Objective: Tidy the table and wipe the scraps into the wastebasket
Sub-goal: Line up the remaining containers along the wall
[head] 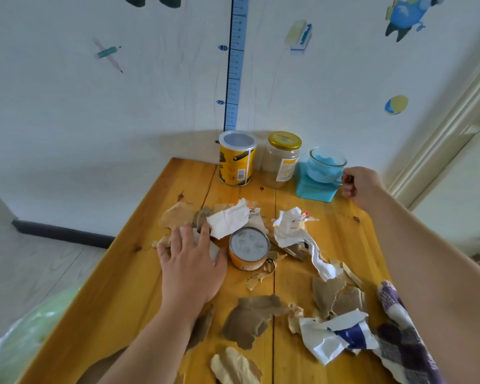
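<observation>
Torn brown and white paper scraps [250, 317] litter the yellow wooden table [139, 284]. My left hand [191, 261] lies flat, fingers spread, on white and brown scraps left of a short orange can [249, 248]. My right hand [362, 187] is closed around the handle of a glass mug [327, 164] with blue inside. The mug stands on a blue square base [316, 189] at the table's far right. A crumpled white paper [291, 225] lies right of the can.
A tall yellow canister [236, 159] and a glass jar with a gold lid [283, 159] stand at the back by the wall. A patterned cloth [405, 336] hangs at the near right edge. Something green in a clear bag [25, 336] sits below the table's left side.
</observation>
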Action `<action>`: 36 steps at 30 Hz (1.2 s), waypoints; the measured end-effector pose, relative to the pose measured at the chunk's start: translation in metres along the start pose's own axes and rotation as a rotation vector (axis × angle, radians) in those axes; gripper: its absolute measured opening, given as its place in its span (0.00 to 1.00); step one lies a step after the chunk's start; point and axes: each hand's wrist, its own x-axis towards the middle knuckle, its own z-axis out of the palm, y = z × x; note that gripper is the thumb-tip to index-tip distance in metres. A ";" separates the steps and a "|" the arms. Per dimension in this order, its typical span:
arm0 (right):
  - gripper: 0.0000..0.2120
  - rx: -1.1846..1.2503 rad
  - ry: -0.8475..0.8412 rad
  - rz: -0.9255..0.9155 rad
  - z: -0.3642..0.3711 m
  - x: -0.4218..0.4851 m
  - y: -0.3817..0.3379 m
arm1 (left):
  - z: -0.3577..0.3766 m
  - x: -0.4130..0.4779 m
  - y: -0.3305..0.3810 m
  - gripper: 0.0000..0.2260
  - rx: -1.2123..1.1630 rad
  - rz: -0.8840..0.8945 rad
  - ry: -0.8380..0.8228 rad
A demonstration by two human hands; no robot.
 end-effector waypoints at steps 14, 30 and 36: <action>0.05 -0.269 0.139 -0.162 0.016 0.014 -0.005 | 0.001 0.001 -0.001 0.29 0.021 -0.004 -0.004; 0.12 -0.405 0.256 -0.540 0.012 -0.065 0.002 | 0.000 0.001 -0.001 0.28 0.005 0.002 0.007; 0.11 -0.789 -0.275 -0.749 0.043 -0.180 0.042 | -0.002 -0.001 -0.001 0.28 -0.037 0.005 0.007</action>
